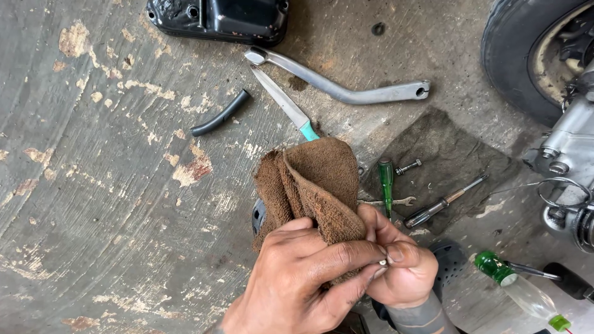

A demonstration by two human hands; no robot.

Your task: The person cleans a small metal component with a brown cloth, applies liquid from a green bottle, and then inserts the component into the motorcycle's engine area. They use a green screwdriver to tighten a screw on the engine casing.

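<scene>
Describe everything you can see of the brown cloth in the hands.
The brown cloth looks like worn terry towel, soft and dirty. It is bunched into folds and stands up above the floor. The left hand grips its lower part, and the right hand touches its edge, where both pinch a small metal piece. Its top hides the end of a knife's teal handle.
</scene>
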